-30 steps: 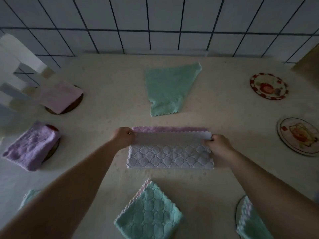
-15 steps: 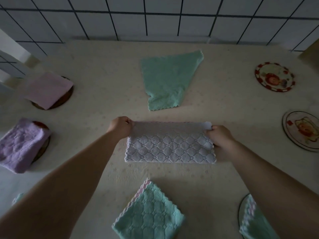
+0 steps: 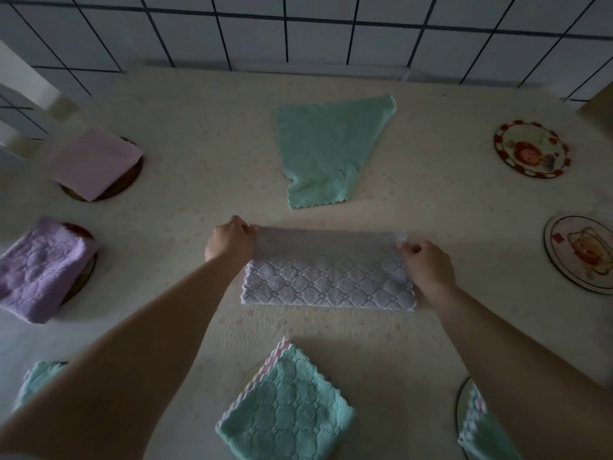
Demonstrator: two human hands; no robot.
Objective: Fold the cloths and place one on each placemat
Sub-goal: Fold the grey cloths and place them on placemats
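The left hand [image 3: 230, 242] and right hand [image 3: 426, 265] each pinch an upper corner of the folded white cloth [image 3: 326, 280], its long axis running left-right mid-frame.

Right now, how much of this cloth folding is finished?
Five round mats already carry folded cloths: pink, purple and three teal ones along the near edge, like this one. The left hand and right hand are folding a white cloth. Left: the flat teal cloth and two bare mats.

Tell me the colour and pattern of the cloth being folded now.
Pale lilac-white cloth with a quilted diamond pattern, seen in the head view.
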